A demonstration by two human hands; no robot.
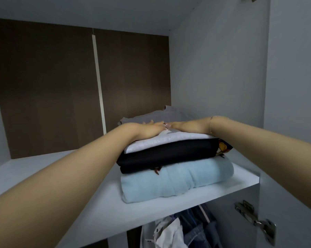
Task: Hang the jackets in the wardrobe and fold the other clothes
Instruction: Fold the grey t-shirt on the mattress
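A stack of folded clothes sits on the white wardrobe shelf [44,169]: a light blue garment [176,178] at the bottom, a black one [169,153] above it, a white one [162,140] on top. My left hand [147,129] and my right hand [187,127] lie flat on the white garment, fingertips meeting in the middle. A grey folded garment [151,117] lies behind the stack. Below the shelf, jackets [187,230] hang in white and denim.
The wardrobe's dark brown back panel [44,86] rises behind the shelf. Its white side wall [213,77] stands close to the stack's right side. A metal door hinge [254,219] is fixed at the lower right. Bare shelf extends to the left of the stack.
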